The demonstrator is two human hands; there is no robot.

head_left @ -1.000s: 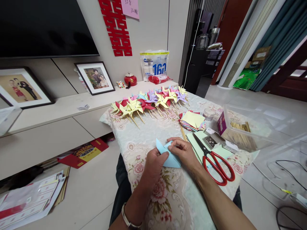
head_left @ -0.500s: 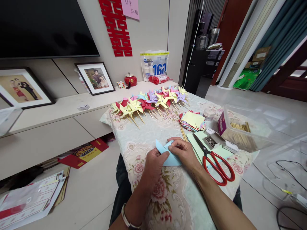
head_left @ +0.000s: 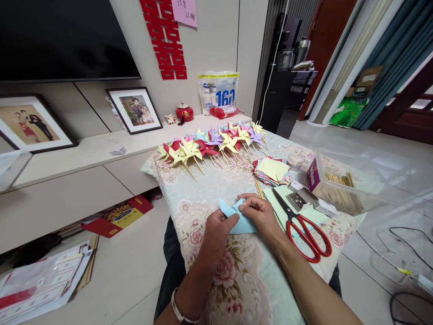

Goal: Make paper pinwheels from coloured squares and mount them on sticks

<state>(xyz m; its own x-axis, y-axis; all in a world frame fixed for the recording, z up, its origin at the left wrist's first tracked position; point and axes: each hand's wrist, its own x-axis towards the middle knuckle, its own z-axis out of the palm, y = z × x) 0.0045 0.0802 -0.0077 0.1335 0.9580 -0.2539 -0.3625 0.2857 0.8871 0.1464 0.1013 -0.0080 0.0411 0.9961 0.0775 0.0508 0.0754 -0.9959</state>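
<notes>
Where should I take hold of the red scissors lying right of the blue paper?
Probably by the red handle loops, coming from the near side. The red scissors lie flat on the table, closed, blades pointing away toward the open box of pins; the loops face the right hand.

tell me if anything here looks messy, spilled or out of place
On the table nothing stands out: both hands, left hand and right hand, hold the blue paper, the pinwheels lie in a row, and the scissors lie flat. Off the table, papers lie strewn on the floor.
</notes>
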